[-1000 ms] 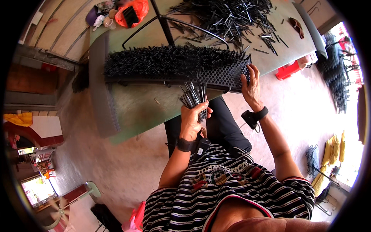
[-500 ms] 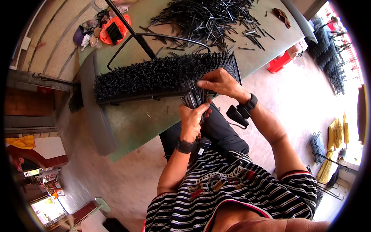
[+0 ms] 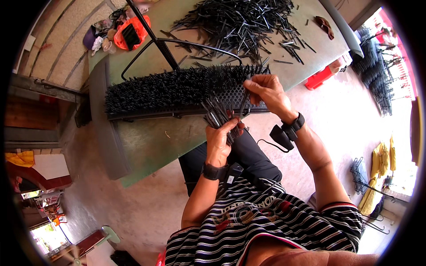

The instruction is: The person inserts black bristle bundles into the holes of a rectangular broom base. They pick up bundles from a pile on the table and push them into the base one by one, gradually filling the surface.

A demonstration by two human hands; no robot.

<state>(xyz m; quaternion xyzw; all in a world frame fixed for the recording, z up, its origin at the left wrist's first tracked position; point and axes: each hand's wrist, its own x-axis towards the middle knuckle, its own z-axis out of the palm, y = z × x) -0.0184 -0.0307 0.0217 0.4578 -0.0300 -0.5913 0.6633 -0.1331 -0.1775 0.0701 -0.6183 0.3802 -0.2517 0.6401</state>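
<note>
My left hand (image 3: 219, 139) is closed round a fanned bundle of thin black strips (image 3: 215, 114), below the front edge of a long black perforated metal frame (image 3: 228, 94). Thumb and fingers of my right hand (image 3: 270, 92) pinch together at the frame's right part, with a dark strip running down from the fingertips. Dense short black strips (image 3: 155, 91) stand up over the frame's left and middle like bristles. Bare holes show in the plate between the bundle and my right hand. Both wrists wear black bands, and a small black device hangs at the right one.
A heap of loose black strips (image 3: 239, 26) lies on the green table (image 3: 146, 150) behind the frame. A black rod and bent wire handle (image 3: 166, 53) rise from the frame. An orange bag (image 3: 143, 26) with a dark phone-like slab lies at far left. A red stool (image 3: 318, 79) stands right.
My right hand has drawn back to the right from the bundle and now pinches a strip over the frame. My left hand holds the bundle in nearly the same place.
</note>
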